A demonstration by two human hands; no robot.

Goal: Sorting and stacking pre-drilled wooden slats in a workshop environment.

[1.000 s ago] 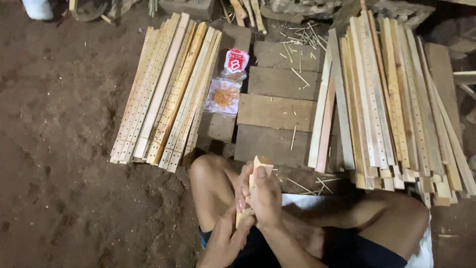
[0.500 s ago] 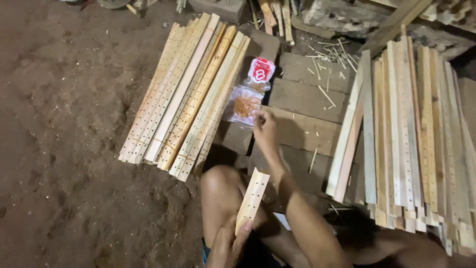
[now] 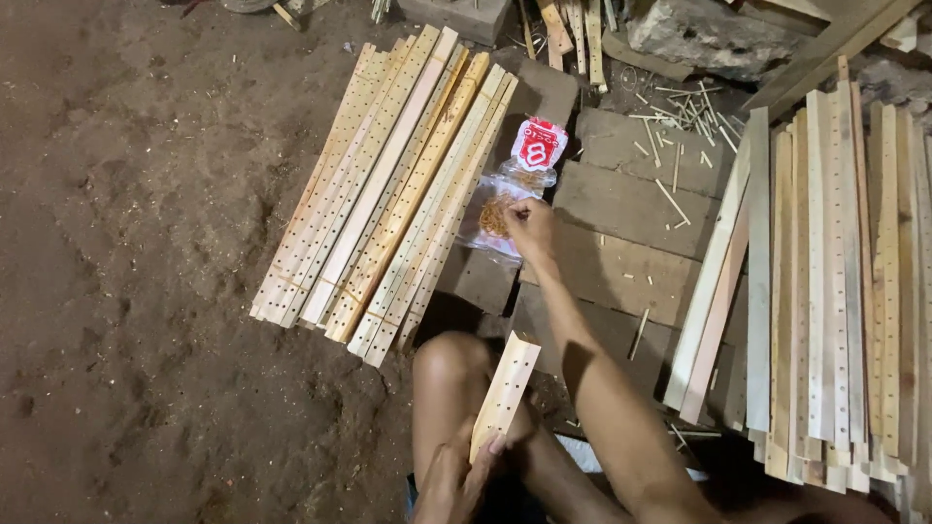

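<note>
My left hand (image 3: 464, 475) grips the lower end of a short wooden slat (image 3: 505, 393) drilled with rows of small holes, held upright beside my bent knee. My right hand (image 3: 529, 228) is stretched forward, fingers down in a clear plastic bag (image 3: 495, 215) of small brownish pieces with a red and white label at its top. The bag lies on flat wooden boards (image 3: 621, 262). Whether the right hand's fingers hold anything is hidden.
A row of long perforated slats (image 3: 388, 194) lies on the dirt floor to the left. A larger stack of long slats (image 3: 835, 281) lies at the right. Thin wooden sticks (image 3: 680, 116) are scattered on the boards, with scrap wood and stone behind.
My right hand has left the short slat and reached forward into the plastic bag. The left hand keeps hold of the slat. The view has tilted forward.
</note>
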